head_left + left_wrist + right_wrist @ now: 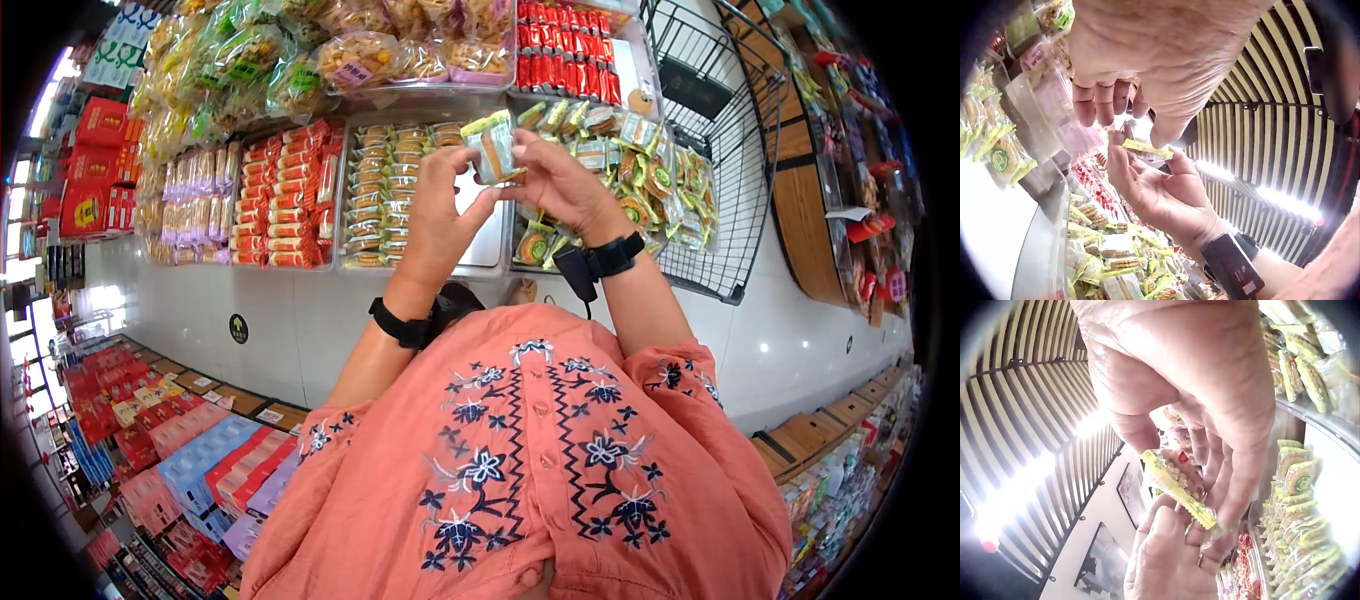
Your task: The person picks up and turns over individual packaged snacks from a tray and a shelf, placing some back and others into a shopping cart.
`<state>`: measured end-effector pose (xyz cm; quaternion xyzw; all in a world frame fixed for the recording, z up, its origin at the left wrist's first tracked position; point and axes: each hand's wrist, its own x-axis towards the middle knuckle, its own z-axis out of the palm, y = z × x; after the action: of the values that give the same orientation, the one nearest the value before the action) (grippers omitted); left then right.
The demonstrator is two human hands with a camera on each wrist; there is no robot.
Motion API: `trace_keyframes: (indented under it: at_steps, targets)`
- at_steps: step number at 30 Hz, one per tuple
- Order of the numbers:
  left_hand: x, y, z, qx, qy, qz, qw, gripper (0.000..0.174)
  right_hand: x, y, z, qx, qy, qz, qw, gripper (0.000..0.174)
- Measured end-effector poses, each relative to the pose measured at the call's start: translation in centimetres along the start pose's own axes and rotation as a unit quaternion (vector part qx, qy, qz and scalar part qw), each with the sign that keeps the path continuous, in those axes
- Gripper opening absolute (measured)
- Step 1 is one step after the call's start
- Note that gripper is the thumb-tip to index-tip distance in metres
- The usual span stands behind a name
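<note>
Up above the display bins, a small clear snack packet [492,146] with a yellow crimped edge is held between both hands. My left hand [442,205] pinches its left side between thumb and fingers. On the other side, my right hand [562,180] grips the packet's right edge. The right wrist view shows the yellow ruffled end [1179,490] turned toward the camera, with the left thumb right at it. Below the hands lie rows of similar wrapped biscuits [385,190] in one bin and a looser heap of yellow-edged packets [640,185] in another.
Red-wrapped snacks [285,195] fill a bin to the left. Larger bags [360,60] and red sticks [565,55] sit in the row behind. A black wire cart [735,190] stands at the right. Stacked boxes [190,465] occupy shelves at lower left.
</note>
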<state>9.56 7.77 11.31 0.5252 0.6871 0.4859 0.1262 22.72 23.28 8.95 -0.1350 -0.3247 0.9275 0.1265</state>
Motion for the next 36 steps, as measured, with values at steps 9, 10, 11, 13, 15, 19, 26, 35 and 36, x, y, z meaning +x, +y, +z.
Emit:
trace_keyframes:
  at_steps: [9,10,11,13,15,19,26,35,36]
  targets:
    - [-0.9,0.7,-0.3,0.107,0.044,0.072,0.991,0.058,0.2,0.7,0.8,0.025,-0.036,0.014,0.999,0.041]
    - [-1.0,0.6,-0.2,0.115,0.046,0.075,0.989,0.059,0.3,0.8,0.6,0.029,-0.039,0.015,0.999,0.040]
    - [-1.1,0.6,-0.3,0.122,0.048,0.078,0.988,0.061,0.3,0.9,0.6,0.032,-0.042,0.015,0.998,0.040]
    - [-1.2,0.6,-0.2,0.126,0.052,0.078,0.988,0.062,0.3,1.0,0.7,0.035,-0.046,0.017,0.998,0.040]
    - [-1.4,0.6,-0.3,0.130,0.052,0.077,0.987,0.063,0.4,1.2,0.7,0.037,-0.046,0.019,0.998,0.039]
    - [-1.5,0.4,-0.3,0.137,0.049,0.071,0.987,0.064,0.4,1.5,0.6,0.031,-0.044,0.020,0.998,0.039]
    - [-1.6,-0.3,-0.2,0.125,0.072,0.073,0.987,0.062,0.4,1.5,1.0,0.050,-0.069,0.025,0.996,0.042]
    - [-1.6,-0.2,-0.2,0.139,0.069,0.069,0.985,0.060,0.6,1.8,0.7,0.034,-0.058,0.024,0.997,0.043]
    - [-1.6,-0.3,-0.2,0.135,0.065,0.060,0.987,0.055,0.6,1.7,0.8,0.019,-0.053,0.028,0.998,0.042]
